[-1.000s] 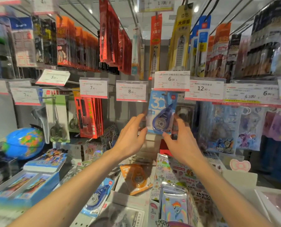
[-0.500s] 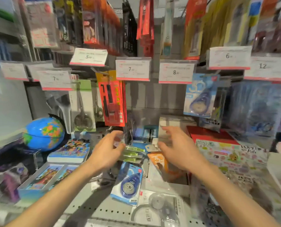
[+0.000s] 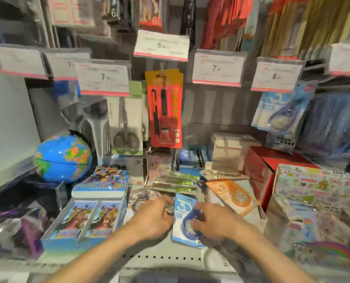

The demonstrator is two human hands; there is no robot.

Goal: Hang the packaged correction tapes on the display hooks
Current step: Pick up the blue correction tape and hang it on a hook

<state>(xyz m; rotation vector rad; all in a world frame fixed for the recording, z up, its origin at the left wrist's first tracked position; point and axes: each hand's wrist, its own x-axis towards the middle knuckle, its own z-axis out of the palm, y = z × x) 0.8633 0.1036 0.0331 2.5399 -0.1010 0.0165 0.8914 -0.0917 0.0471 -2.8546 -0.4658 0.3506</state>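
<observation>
A blue packaged correction tape (image 3: 183, 216) lies flat on the shelf in the lower middle. My left hand (image 3: 154, 219) is at its left edge with curled fingers; blur hides whether they grip it. My right hand (image 3: 216, 221) is on its right side, thumb and fingers curled round the blister. Another blue correction tape package (image 3: 280, 111) hangs on a display hook at the right, under the 8.00 price tag (image 3: 276, 75). An orange correction tape package (image 3: 233, 196) lies on the shelf just right of my hands.
Red pen packs (image 3: 164, 109) and scissors packs (image 3: 126, 125) hang in the middle. A globe (image 3: 63, 156) and a blue card box (image 3: 84, 221) stand at the left. Sticker boxes (image 3: 313, 188) and a red box (image 3: 257, 170) crowd the right. Price tags line the hook ends.
Both hands let go of the tape hung on the right hook and dropped to the shelf, closing on the blue package there. My view swung down and left.
</observation>
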